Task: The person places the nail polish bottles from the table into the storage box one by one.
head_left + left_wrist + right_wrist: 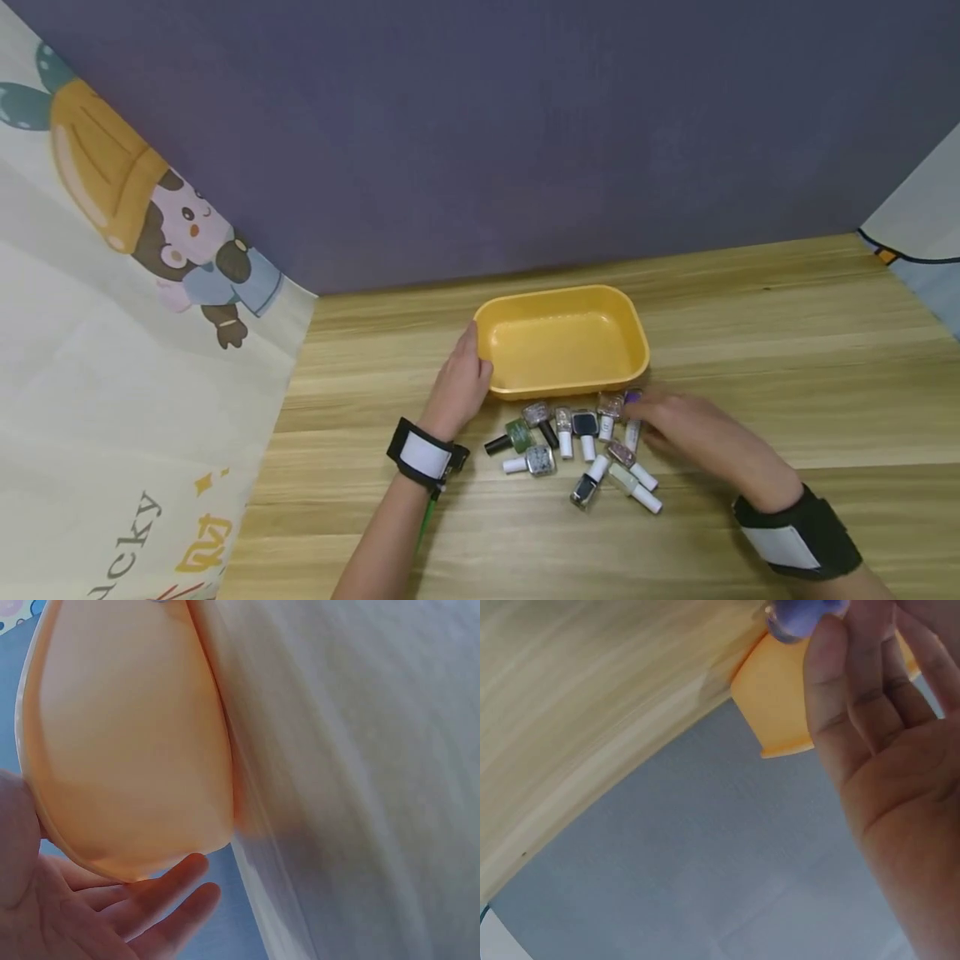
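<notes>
A yellow plastic basin (558, 389) stands on the wooden table. My left hand (459, 383) holds its left end, thumb by the rim and fingers along the outside; the left wrist view shows those fingers (180, 885) under the basin's wall (135, 750). In front of the basin lie several nail polish bottles, among them a green one (518, 435) and a pale green one (622, 477). My right hand (693, 429) pinches a purple nail polish bottle (799, 616) at the group's right, near the basin's front right corner. The right hand partly hides this bottle.
A dark blue-grey panel (525, 150) rises behind the table (750, 317). To the left hangs a pale cloth (112, 375) with a cartoon figure. Another pale printed cloth (926, 200) stands at the right edge. Both wrists wear black straps.
</notes>
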Demonstrator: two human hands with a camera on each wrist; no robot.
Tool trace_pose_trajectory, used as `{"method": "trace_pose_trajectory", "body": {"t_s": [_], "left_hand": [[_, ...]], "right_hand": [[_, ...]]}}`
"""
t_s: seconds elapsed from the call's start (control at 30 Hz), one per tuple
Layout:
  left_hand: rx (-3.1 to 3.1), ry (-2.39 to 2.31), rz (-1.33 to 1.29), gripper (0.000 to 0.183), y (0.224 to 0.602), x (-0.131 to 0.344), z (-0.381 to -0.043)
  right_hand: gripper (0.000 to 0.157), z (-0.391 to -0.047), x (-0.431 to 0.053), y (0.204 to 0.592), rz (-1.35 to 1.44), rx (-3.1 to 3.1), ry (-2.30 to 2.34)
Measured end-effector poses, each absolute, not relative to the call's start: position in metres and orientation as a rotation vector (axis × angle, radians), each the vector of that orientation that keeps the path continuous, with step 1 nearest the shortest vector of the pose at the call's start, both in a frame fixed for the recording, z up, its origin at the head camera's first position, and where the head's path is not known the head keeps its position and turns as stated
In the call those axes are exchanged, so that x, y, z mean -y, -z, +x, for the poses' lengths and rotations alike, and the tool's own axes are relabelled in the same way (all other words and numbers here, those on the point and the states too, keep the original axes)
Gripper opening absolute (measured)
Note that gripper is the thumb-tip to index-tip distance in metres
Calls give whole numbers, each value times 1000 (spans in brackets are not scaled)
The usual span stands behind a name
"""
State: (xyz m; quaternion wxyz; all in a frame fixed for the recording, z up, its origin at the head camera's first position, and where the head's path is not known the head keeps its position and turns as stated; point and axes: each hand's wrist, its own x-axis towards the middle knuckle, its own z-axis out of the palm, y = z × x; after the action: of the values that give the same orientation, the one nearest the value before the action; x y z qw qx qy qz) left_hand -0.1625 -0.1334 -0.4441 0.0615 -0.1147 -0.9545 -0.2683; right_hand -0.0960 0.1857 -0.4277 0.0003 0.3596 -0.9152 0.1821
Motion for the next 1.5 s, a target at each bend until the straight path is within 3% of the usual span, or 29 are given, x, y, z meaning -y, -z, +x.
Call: {"method": "trace_pose_trajectory", "body": {"t_s": [0.87,1.5], "left_hand": [[2890,841,-341,61,444,134,-159],[2882,858,-334,61,446,134,-160]], "right_hand": [[12,-94,-177,437,1206,2775,-496],[14,-91,-171,421,1269,2650,-408]]}}
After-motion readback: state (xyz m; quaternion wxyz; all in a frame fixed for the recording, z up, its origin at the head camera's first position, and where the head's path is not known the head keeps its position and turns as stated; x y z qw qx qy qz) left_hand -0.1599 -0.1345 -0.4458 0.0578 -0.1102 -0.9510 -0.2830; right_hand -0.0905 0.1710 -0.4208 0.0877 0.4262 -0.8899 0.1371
